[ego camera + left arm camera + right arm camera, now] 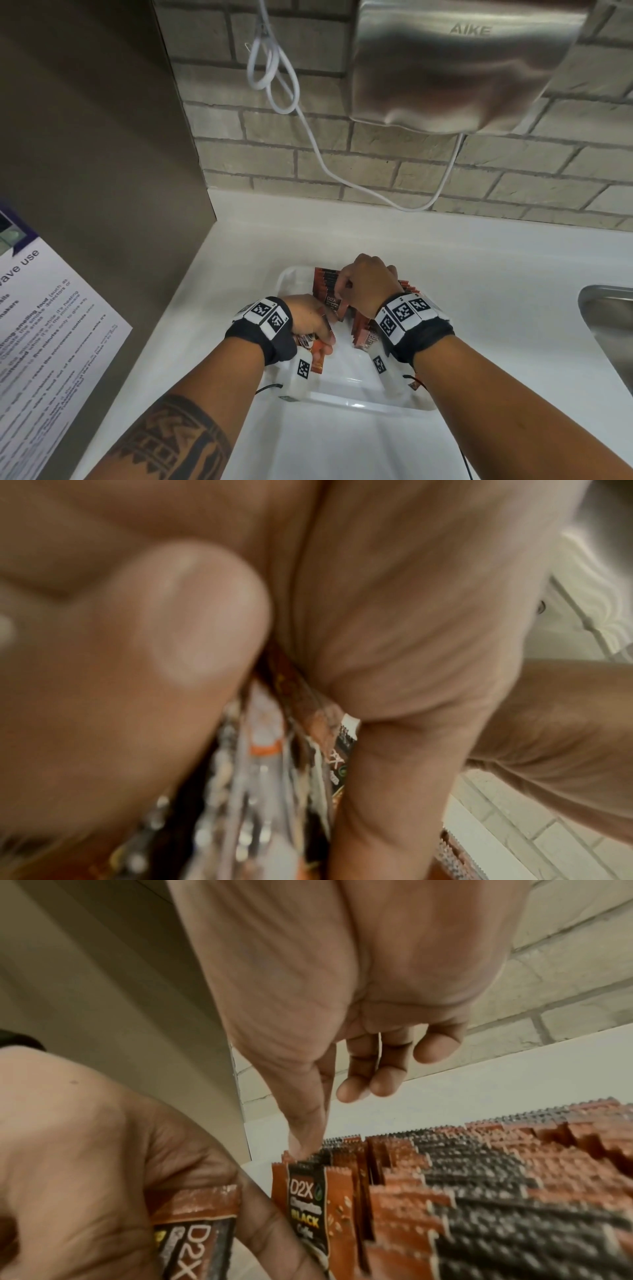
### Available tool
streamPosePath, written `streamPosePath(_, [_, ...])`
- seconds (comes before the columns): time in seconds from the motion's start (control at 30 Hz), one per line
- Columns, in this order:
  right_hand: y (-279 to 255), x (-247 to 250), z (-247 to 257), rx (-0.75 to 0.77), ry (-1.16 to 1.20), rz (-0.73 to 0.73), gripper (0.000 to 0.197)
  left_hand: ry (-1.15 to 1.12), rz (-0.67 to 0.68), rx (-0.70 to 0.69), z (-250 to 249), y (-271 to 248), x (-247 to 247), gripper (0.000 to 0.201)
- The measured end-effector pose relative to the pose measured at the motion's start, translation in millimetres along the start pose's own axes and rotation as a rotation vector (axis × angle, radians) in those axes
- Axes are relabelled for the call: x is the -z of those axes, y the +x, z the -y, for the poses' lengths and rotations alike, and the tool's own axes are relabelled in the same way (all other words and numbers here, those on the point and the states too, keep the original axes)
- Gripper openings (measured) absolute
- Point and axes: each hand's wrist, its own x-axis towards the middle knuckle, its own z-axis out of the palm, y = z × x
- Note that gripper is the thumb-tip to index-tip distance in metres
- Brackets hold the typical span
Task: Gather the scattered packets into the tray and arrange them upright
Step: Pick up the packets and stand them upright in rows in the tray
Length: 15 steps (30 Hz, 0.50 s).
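Observation:
A white tray [356, 397] lies on the white counter. Orange-and-black packets [323, 282] stand upright in rows in its far and right parts, filling the right wrist view [479, 1191]. My right hand [346, 291] is over the front of the row. Its thumb and forefinger pinch the top edge of the front packet [308, 1204], and its other fingers curl loosely. At the tray's left side, my left hand [313, 329] grips a bundle of several packets [317, 361], seen close and blurred between thumb and fingers in the left wrist view [267, 750].
A steel sink [606, 308] is set into the counter at the right. A metal hand dryer [462, 68] and its looped white cable [308, 130] hang on the brick wall behind. A tall panel [102, 171] with a printed notice [44, 325] bounds the left.

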Motion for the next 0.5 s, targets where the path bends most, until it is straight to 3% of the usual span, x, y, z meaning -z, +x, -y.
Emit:
streamPosePath(0.3, [-12.0,19.8,0.1,-0.003,0.063,-0.037,0.024,-0.010,0.000,-0.013,-0.8,-4.5,2.0,0.038])
streamPosePath(0.4, [-19.6,25.4,0.6,-0.001,0.202,0.048,0.022,-0.038,0.010,-0.061,-1.1,-13.6,8.2,0.034])
streamPosePath(0.5, [-28.1,27.0,4.6,-0.007,0.280,0.159,0.007,-0.246,0.047,-0.141,2.4,-24.6,11.6,0.048])
